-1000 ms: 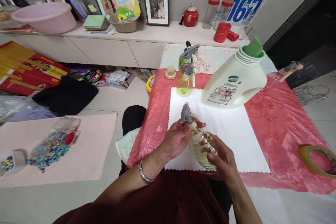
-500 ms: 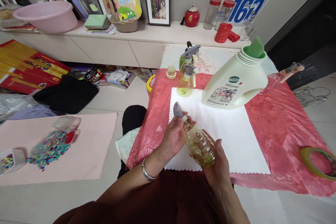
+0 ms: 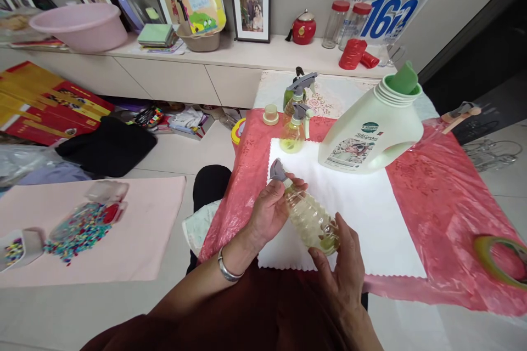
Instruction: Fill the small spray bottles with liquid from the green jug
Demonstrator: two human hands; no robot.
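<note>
A clear spray bottle (image 3: pixel 310 219) with a grey trigger head lies tilted between my hands, above a white sheet (image 3: pixel 366 230). Yellowish liquid shows near its base. My left hand (image 3: pixel 269 205) is closed round the neck, just below the trigger head. At the lower end, my right hand (image 3: pixel 343 255) grips the base between thumb and fingers. Beyond them stands a smaller spray bottle (image 3: pixel 292 140) with yellow-green liquid, and other spray bottles are partly hidden behind it. To the right is a large pale green detergent jug (image 3: pixel 370 131) with a green spout and no cap on.
A pale cap (image 3: pixel 270 115) sits on the red plastic cover (image 3: pixel 432 192) at the far left. A tape roll (image 3: pixel 502 260) lies near the right edge. On the left, a pink board (image 3: pixel 144 230) carries scattered beads. A cabinet (image 3: pixel 164 77) runs along the back.
My right hand has shifted from beneath the bottle to its base and right side, its thumb now in front. The left hand keeps its hold at the neck. The view has moved slightly.
</note>
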